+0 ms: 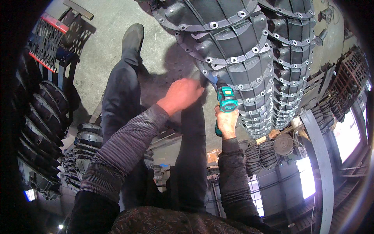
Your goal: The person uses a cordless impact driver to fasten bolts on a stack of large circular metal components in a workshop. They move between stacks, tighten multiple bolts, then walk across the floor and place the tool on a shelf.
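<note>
Head view: right hand (227, 121) wraps the grip of a teal drill (226, 102), whose nose meets the bolted flange edge of a stack of black ribbed castings (237, 58). Left hand (180, 94) reaches toward the same edge, fingers loosely together, holding nothing visible. Bare concrete floor (105, 35) lies open beyond the legs; more castings (43, 113) crowd the left.

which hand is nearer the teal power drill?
Right. The right hand grips the teal power drill by its handle; the left hand reaches beside it, apart, toward the ribbed grey casting.
</note>
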Demonstrator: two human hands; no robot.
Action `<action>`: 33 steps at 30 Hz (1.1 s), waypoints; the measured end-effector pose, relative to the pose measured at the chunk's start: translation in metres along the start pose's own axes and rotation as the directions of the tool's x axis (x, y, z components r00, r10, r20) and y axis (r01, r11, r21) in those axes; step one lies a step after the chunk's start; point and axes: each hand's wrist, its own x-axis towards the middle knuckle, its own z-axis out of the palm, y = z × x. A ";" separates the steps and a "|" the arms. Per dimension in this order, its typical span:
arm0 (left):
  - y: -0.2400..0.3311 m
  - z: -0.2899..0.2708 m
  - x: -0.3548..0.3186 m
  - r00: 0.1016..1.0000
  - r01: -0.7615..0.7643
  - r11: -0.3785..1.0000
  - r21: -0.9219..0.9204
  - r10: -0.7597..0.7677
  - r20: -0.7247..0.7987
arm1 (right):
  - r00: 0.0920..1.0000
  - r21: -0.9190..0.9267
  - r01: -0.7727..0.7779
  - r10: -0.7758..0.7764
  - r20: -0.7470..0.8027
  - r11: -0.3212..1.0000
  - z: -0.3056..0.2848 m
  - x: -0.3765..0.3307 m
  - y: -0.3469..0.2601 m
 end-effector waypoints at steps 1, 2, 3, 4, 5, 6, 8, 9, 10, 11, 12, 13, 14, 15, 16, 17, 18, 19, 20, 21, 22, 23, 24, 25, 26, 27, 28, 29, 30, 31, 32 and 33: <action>0.000 0.000 0.001 1.000 -0.002 1.000 0.014 0.002 0.003 | 1.000 -0.009 -0.009 0.009 -0.008 1.000 0.000 0.000 0.000; 0.000 0.000 0.001 1.000 -0.005 1.000 0.010 0.005 -0.003 | 1.000 -0.020 0.001 -0.001 -0.005 1.000 0.000 0.000 -0.001; 0.000 0.000 0.001 1.000 -0.002 1.000 0.010 0.002 0.000 | 1.000 -0.030 0.012 -0.012 -0.002 0.999 -0.001 0.000 -0.001; 0.000 0.000 0.001 1.000 0.005 1.000 0.013 -0.005 0.010 | 1.000 -0.041 0.022 -0.022 0.000 0.999 -0.001 0.000 -0.001; 0.000 0.000 0.002 1.000 0.003 1.000 0.011 -0.003 0.006 | 1.000 -0.066 0.023 -0.023 -0.001 0.998 -0.002 0.000 -0.002; 0.000 0.000 0.002 1.000 0.004 1.000 0.012 -0.004 0.010 | 1.000 -0.091 0.022 -0.023 -0.002 0.996 -0.003 0.000 -0.003; 0.001 0.001 0.002 1.000 0.012 1.000 0.014 -0.013 0.021 | 1.000 -0.121 0.006 -0.006 -0.003 0.993 -0.004 0.001 -0.004; 0.001 0.001 0.002 0.999 0.020 1.000 0.015 -0.020 0.027 | 1.000 -0.125 -0.010 0.010 -0.002 0.992 -0.005 0.001 -0.005; 0.001 0.001 0.002 0.999 0.032 0.999 0.020 -0.033 0.038 | 1.000 -0.128 -0.027 0.027 -0.001 0.991 -0.005 0.001 -0.006; 0.001 0.001 0.002 0.999 0.026 1.000 0.013 -0.026 0.031 | 0.999 -0.129 -0.036 0.035 -0.005 0.991 -0.006 0.001 -0.006; 0.001 0.001 0.002 0.999 0.023 1.000 0.009 -0.024 0.028 | 0.999 -0.129 -0.044 0.043 -0.010 0.991 -0.006 0.002 -0.007; 0.000 0.002 0.001 0.999 0.026 1.000 0.010 -0.026 0.031 | 0.997 -0.127 -0.071 0.070 -0.013 0.989 -0.006 0.002 -0.008; 0.000 0.002 0.001 1.000 0.017 1.000 0.012 -0.017 0.022 | 0.998 -0.125 -0.058 0.056 -0.017 0.991 -0.007 0.002 -0.008; -0.001 0.003 0.001 1.000 0.013 1.000 0.018 -0.014 0.020 | 0.998 -0.119 -0.062 0.061 -0.018 0.991 -0.007 0.002 -0.008; -0.001 0.003 0.001 1.000 0.017 0.999 0.028 -0.018 0.026 | 0.998 -0.114 -0.067 0.065 -0.019 0.991 -0.007 0.003 -0.009; -0.001 0.004 0.000 1.000 0.010 1.000 0.025 -0.011 0.021 | 0.998 -0.126 -0.070 0.068 -0.020 0.990 -0.007 0.003 -0.009; -0.002 0.005 -0.001 1.000 0.011 1.000 0.025 -0.012 0.026 | 0.997 -0.139 -0.072 0.070 -0.021 0.988 -0.007 0.003 -0.009; -0.002 0.006 -0.002 0.999 0.012 1.000 0.025 -0.013 0.029 | 0.997 -0.151 -0.074 0.071 -0.021 0.986 -0.006 0.004 -0.008; -0.002 0.006 -0.002 1.000 -0.002 0.999 0.034 0.001 0.020 | 0.999 -0.140 -0.050 0.048 -0.023 0.989 -0.006 0.005 -0.008; -0.002 0.006 -0.003 1.000 -0.015 0.999 0.043 0.014 0.013 | 0.999 -0.128 -0.029 0.026 -0.025 0.991 -0.005 0.005 -0.007; -0.002 0.006 -0.004 1.000 -0.014 0.998 0.058 0.013 0.023 | 1.000 -0.116 -0.006 0.003 -0.028 0.993 -0.005 0.006 -0.006; -0.002 0.005 -0.004 1.000 -0.025 0.998 0.056 0.024 0.006 | 0.999 -0.118 -0.031 0.029 -0.020 0.993 -0.004 0.006 -0.005; -0.002 0.005 -0.004 1.000 -0.024 0.998 0.058 0.024 0.007 | 0.998 -0.120 -0.057 0.056 -0.016 0.991 -0.003 0.006 -0.004; -0.001 0.004 -0.004 1.000 -0.023 0.998 0.061 0.022 0.006 | 0.997 -0.120 -0.072 0.070 -0.019 0.990 -0.002 0.007 -0.004; -0.001 0.004 -0.005 1.000 -0.020 0.998 0.056 0.019 0.014 | 0.996 -0.136 -0.088 0.085 -0.023 0.987 -0.002 0.007 -0.003; -0.001 0.004 -0.006 1.000 -0.016 0.998 0.053 0.015 0.022 | 0.995 -0.149 -0.094 0.090 -0.034 0.984 -0.001 0.007 -0.004; -0.002 0.004 -0.006 1.000 -0.010 0.998 0.055 0.008 0.028 | 0.992 -0.170 -0.122 0.116 -0.043 0.978 -0.001 0.007 -0.005; -0.002 0.004 -0.007 0.999 -0.011 0.999 0.053 0.009 0.032 | 0.995 -0.159 -0.093 0.088 -0.039 0.983 -0.002 0.007 -0.007; -0.003 0.004 -0.007 0.999 -0.011 0.998 0.056 0.009 0.035 | 0.996 -0.158 -0.086 0.082 -0.033 0.984 -0.004 0.007 -0.010; -0.003 0.004 -0.007 0.999 -0.004 0.998 0.059 0.001 0.047 | 0.997 -0.157 -0.079 0.076 -0.028 0.984 -0.006 0.008 -0.013; -0.004 0.004 -0.008 0.999 -0.021 0.998 0.057 0.020 0.030 | 0.989 -0.139 -0.137 0.142 0.026 0.981 -0.010 0.008 -0.016; -0.005 0.004 -0.008 0.999 -0.032 0.998 0.058 0.030 0.022 | 0.975 -0.123 -0.195 0.206 0.080 0.973 -0.014 0.008 -0.019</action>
